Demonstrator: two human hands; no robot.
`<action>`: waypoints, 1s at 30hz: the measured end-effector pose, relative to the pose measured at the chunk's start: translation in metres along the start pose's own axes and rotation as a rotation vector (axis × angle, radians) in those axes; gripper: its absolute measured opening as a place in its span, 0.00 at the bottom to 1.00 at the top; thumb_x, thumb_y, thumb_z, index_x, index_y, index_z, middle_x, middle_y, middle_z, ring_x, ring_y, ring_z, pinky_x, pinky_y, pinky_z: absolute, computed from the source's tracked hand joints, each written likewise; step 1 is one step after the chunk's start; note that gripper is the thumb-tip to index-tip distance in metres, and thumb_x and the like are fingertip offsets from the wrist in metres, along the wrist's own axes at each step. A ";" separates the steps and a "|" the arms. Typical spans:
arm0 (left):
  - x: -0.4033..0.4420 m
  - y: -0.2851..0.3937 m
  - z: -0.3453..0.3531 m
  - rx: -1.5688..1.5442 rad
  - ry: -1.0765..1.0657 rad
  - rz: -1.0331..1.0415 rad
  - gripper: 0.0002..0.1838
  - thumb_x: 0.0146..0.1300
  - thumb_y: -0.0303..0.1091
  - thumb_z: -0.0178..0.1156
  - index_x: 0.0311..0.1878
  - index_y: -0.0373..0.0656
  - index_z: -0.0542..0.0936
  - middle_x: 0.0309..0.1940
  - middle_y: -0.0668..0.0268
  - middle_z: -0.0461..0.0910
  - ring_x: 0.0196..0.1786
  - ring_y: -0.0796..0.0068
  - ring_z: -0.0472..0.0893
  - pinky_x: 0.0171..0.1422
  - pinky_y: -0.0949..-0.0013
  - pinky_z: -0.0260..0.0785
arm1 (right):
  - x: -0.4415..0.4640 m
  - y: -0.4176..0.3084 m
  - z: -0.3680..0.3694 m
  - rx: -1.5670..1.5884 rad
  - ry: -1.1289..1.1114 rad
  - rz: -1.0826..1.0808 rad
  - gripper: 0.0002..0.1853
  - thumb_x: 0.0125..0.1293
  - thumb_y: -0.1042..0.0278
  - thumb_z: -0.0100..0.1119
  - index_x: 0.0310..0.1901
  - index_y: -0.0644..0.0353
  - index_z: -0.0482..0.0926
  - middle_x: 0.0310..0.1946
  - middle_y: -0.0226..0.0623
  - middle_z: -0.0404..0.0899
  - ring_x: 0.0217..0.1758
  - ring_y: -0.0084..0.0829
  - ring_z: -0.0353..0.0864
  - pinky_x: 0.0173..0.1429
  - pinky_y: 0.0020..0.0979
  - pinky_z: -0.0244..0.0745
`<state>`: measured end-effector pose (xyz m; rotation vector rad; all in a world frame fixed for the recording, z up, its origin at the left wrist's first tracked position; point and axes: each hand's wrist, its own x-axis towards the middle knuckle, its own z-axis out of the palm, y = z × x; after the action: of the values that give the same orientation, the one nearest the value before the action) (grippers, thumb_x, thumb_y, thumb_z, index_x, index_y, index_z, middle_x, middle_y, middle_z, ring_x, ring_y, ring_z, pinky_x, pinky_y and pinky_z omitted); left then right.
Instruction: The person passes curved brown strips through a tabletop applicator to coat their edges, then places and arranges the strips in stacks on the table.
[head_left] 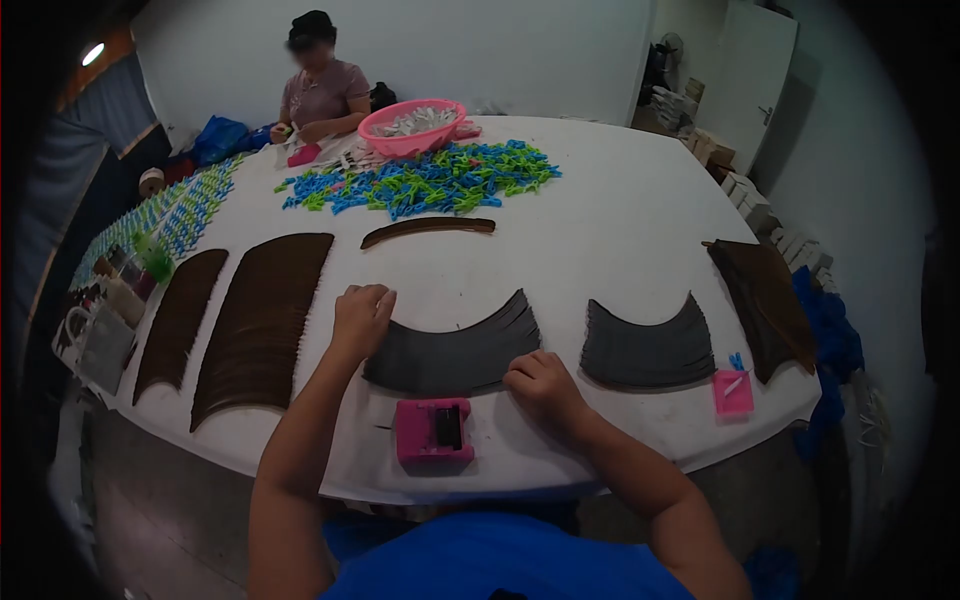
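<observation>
A curved stack of thin dark grey strips lies on the white table in front of me. My left hand is at the stack's upper left end, fingers curled together; what they hold, if anything, is too small to make out. At its lower right edge rests my right hand, also with fingers closed, and its fingertips are hard to tell from the strips. Just below the stack sits a pink tape dispenser. A second dark grey stack lies to the right, apart from both hands.
Brown stacks lie at left and right, with a narrow brown piece ahead. Farther back are blue and green clips, a pink basket and a seated person. A small pink tray sits near the right edge.
</observation>
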<state>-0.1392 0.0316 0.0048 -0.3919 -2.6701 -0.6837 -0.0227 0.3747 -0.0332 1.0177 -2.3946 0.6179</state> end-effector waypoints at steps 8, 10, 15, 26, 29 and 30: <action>-0.105 0.051 -0.032 -0.237 0.103 -0.043 0.11 0.63 0.29 0.58 0.45 0.40 0.86 0.35 0.49 0.85 0.44 0.45 0.83 0.53 0.48 0.76 | 0.007 -0.009 -0.003 -0.061 0.082 0.034 0.05 0.63 0.74 0.67 0.36 0.57 0.78 0.40 0.37 0.80 0.48 0.41 0.81 0.57 0.45 0.72; -0.115 0.068 -0.033 -0.239 0.127 0.010 0.13 0.62 0.27 0.59 0.48 0.41 0.86 0.35 0.51 0.85 0.45 0.47 0.84 0.54 0.48 0.76 | 0.015 -0.012 -0.009 -0.051 0.014 0.023 0.05 0.64 0.74 0.66 0.38 0.57 0.78 0.40 0.38 0.80 0.47 0.42 0.81 0.55 0.45 0.73; -0.115 0.123 -0.045 -0.170 0.287 0.414 0.16 0.58 0.24 0.63 0.51 0.40 0.85 0.38 0.56 0.87 0.44 0.53 0.85 0.53 0.50 0.78 | 0.051 -0.057 -0.038 0.146 -0.078 0.041 0.07 0.67 0.78 0.65 0.41 0.59 0.76 0.40 0.39 0.79 0.43 0.45 0.82 0.47 0.44 0.78; -0.120 0.114 -0.086 0.258 -0.114 0.522 0.08 0.59 0.29 0.69 0.43 0.45 0.87 0.35 0.63 0.82 0.43 0.62 0.85 0.48 0.59 0.79 | 0.052 -0.081 -0.050 0.370 -0.181 0.140 0.05 0.70 0.75 0.69 0.42 0.63 0.82 0.37 0.40 0.82 0.37 0.38 0.86 0.41 0.37 0.83; -0.116 0.114 -0.091 0.230 -0.108 0.593 0.04 0.59 0.29 0.68 0.38 0.46 0.87 0.35 0.64 0.84 0.45 0.62 0.87 0.49 0.59 0.79 | 0.056 -0.081 -0.037 0.323 -0.138 0.012 0.04 0.70 0.74 0.70 0.42 0.62 0.83 0.35 0.39 0.84 0.36 0.37 0.87 0.40 0.36 0.83; -0.115 0.115 -0.094 0.221 -0.109 0.590 0.04 0.59 0.29 0.68 0.38 0.46 0.87 0.35 0.64 0.84 0.45 0.62 0.87 0.49 0.59 0.79 | 0.057 -0.081 -0.033 0.322 -0.146 0.016 0.04 0.70 0.74 0.70 0.42 0.62 0.83 0.35 0.39 0.84 0.36 0.37 0.87 0.40 0.36 0.83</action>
<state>0.0288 0.0610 0.0819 -1.1125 -2.4885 -0.1890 0.0107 0.3123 0.0434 1.2121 -2.4820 0.9899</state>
